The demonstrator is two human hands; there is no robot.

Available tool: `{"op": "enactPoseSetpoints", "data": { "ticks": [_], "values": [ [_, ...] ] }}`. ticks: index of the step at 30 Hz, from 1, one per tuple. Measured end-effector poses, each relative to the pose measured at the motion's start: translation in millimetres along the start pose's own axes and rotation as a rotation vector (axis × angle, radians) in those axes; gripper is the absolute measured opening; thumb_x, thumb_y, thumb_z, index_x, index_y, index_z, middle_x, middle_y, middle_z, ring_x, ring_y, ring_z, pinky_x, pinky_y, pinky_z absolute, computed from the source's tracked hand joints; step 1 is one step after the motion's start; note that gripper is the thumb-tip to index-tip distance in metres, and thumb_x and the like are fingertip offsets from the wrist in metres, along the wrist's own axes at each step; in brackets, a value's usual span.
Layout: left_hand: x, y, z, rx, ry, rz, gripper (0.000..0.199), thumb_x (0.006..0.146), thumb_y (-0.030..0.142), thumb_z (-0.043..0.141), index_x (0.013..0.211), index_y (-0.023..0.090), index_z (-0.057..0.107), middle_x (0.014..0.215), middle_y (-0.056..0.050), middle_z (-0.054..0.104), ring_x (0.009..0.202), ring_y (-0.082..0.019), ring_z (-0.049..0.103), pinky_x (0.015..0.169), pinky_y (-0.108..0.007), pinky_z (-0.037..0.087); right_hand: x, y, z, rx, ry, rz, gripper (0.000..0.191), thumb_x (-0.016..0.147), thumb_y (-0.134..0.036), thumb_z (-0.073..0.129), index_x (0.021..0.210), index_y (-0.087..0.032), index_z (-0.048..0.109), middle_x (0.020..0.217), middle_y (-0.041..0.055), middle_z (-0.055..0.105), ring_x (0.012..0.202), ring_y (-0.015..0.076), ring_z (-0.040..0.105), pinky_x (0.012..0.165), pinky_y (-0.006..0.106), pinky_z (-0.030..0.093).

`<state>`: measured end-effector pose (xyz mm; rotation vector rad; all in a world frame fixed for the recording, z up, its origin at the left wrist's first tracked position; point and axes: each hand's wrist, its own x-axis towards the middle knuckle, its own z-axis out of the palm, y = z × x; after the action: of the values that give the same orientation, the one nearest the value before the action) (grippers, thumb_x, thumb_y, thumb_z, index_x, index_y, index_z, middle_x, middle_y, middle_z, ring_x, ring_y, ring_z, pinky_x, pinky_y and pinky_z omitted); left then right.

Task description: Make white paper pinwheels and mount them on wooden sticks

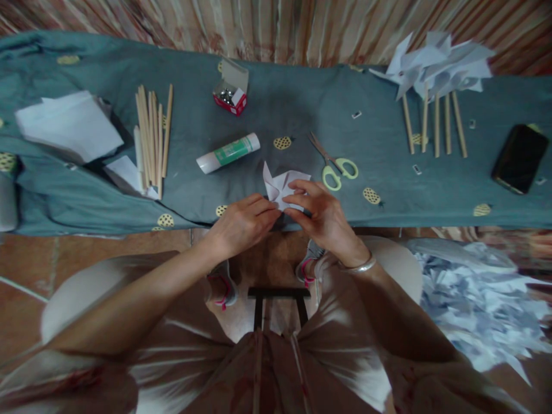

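A partly folded white paper pinwheel (282,187) lies between my hands near the table's front edge. My left hand (248,223) pinches its lower left corner, fingers pressed together. My right hand (317,211) holds the right side, with fingertips on the paper's folds and the thumb at its lower edge. Green-handled scissors (332,163) lie just beyond my right hand, their blades pointing away and to the left. Beyond the pinwheel, to the left, is a white and green glue stick (228,153). An open red box (230,100) of small metal pins stands farther back.
Wooden sticks (153,135) and white paper sheets (71,126) lie at left on the green cloth (194,75). Finished pinwheels (444,63) on sticks and a black phone (520,158) are at right. A bag of folded papers (478,299) sits below the table.
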<state>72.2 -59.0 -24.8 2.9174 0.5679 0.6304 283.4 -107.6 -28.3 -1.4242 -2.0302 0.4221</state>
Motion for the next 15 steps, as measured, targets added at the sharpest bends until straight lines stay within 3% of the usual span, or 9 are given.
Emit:
{"op": "enactPoseSetpoints", "data": {
  "ticks": [15],
  "values": [
    [0.1, 0.4, 0.5, -0.028, -0.021, -0.024, 0.019, 0.097, 0.016, 0.05, 0.098, 0.013, 0.069, 0.094, -0.007, 0.072, 0.084, -0.016, 0.065, 0.074, -0.028, 0.056, 0.7, 1.2, -0.7, -0.049, -0.079, -0.019, 0.028, 0.099, -0.033, 0.05, 0.115, -0.022, 0.069, 0.131, 0.0103, 0.06, 0.108, 0.025, 0.059, 0.098, 0.047, 0.049]
  ]
}}
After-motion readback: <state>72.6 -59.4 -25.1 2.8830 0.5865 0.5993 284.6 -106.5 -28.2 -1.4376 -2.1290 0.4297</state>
